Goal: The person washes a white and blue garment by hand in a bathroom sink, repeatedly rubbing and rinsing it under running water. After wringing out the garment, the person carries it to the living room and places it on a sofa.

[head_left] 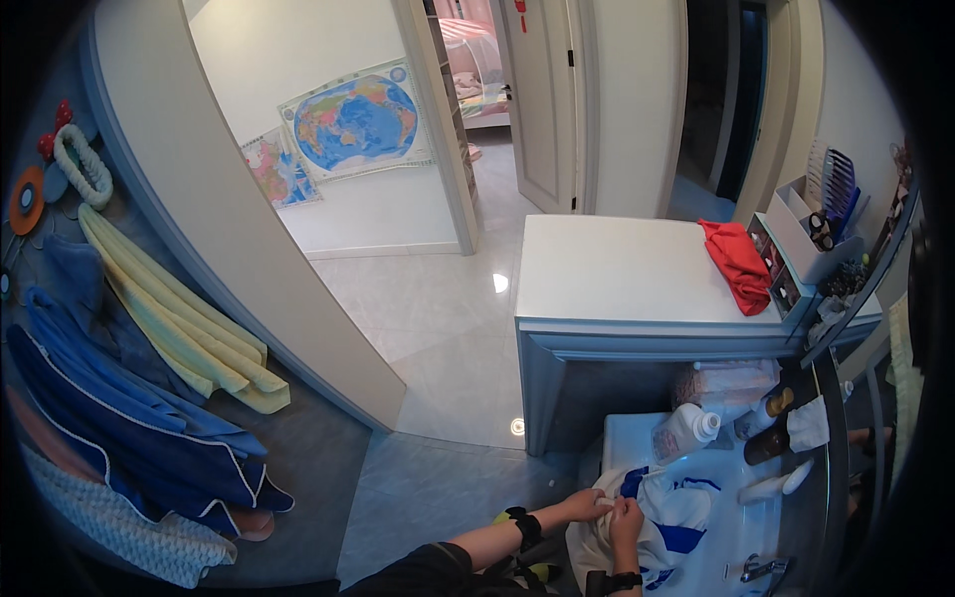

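Note:
A white garment with blue patches (671, 497) is bunched over the front edge of the white washbasin (625, 434), part of it lying inside the bowl. My left hand (585, 505) pinches a fold of this cloth near the basin's front edge. Close beside it, my right hand (627, 519) has its fingers closed on the same fold, nearly touching the left. Both wrists wear black bands. Behind the garment, a white bottle (682, 433) leans at the back of the basin. The cloth partly hides my fingertips.
A chrome faucet (764, 569) is at the basin's right. Dark and pump bottles (766, 443) line the ledge. A white-topped cabinet (607, 269) stands beyond, bearing a red cloth (736, 267) and an organizer (796, 234). Towels (179, 318) hang at the left wall.

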Motion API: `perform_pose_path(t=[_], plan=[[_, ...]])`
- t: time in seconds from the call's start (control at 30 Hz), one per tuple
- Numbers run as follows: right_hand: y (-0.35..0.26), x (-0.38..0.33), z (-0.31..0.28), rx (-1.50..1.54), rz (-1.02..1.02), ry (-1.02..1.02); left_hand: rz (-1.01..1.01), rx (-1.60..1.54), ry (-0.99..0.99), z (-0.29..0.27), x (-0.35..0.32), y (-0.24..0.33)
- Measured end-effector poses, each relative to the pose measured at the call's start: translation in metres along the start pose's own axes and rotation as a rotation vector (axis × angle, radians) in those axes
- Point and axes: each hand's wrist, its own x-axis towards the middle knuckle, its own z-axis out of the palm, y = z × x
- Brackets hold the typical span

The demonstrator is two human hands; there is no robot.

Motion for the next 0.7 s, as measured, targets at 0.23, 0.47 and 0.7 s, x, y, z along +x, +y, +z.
perform_pose_path(t=[0.23,0.47,0.7], plan=[[0.010,0.001,0.007,-0.003,0.021,-0.013,-0.048,-0.004,-0.049,-0.005,-0.005,0.008],[0.005,0.010,-0.045,0.177,-0.073,0.004,0.300,-0.096,-0.080,-0.016,-0.008,0.076],[-0.091,-0.001,-0.133,-0.157,-0.316,0.422,0.579,-0.257,0.117,-0.003,0.023,0.169]])
